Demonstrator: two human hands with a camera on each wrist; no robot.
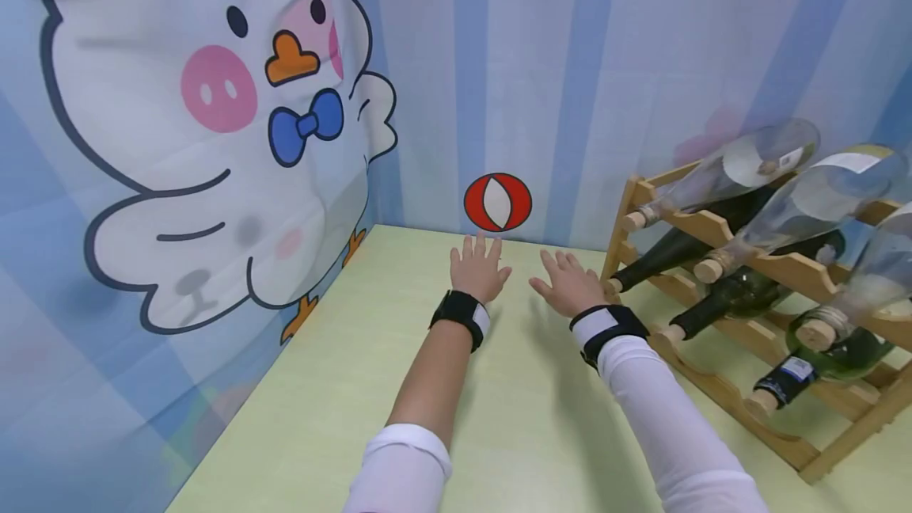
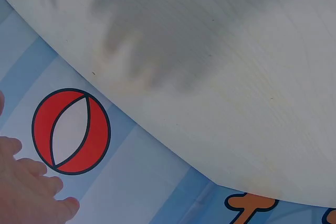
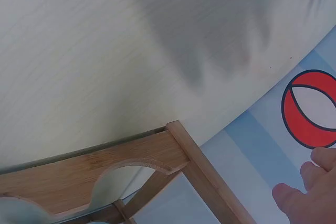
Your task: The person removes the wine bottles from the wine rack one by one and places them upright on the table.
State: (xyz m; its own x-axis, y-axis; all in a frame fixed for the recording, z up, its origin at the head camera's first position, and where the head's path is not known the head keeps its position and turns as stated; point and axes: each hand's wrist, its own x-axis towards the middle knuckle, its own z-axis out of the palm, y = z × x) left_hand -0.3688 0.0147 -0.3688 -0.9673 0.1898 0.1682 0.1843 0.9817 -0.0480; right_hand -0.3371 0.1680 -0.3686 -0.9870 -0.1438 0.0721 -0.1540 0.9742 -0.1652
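Above a pale green tabletop point(image 1: 370, 386), two bare hands hover side by side with fingers straight and spread, palms down, holding nothing. Left hand point(image 1: 479, 269) sits near the back wall, its fingertips just below a printed red and white ball point(image 1: 497, 202). Right hand point(image 1: 568, 283) lies just beside it, closer to a wooden wine rack point(image 1: 755, 339), and its fingers point toward the rack's near corner without touching it. Each wrist wears a black strap with a white band, and white sleeves cover the arms, the left one pushed up to the elbow.

Bottles rest on their sides in the rack's scalloped rails, probably so they cannot roll; corked necks point toward the hands. A dark bottle point(image 1: 677, 252) lies nearest the right hand, its neck end just beside the knuckles. Clear and green bottles fill the upper and lower rows, some blurred.

From the left wrist camera, fingertips point(image 2: 31, 192) show next to the ball print, with the hand's soft shadow on the tabletop. From the right wrist camera, fingertips point(image 3: 310, 187) appear beside the rack's bamboo corner post point(image 3: 205, 166).

Blue striped fabric walls enclose the corner. A large cartoon duck point(image 1: 214, 141) with a blue bow tie covers the left wall, and orange letters run along the top of the back wall, cut off by the frame.
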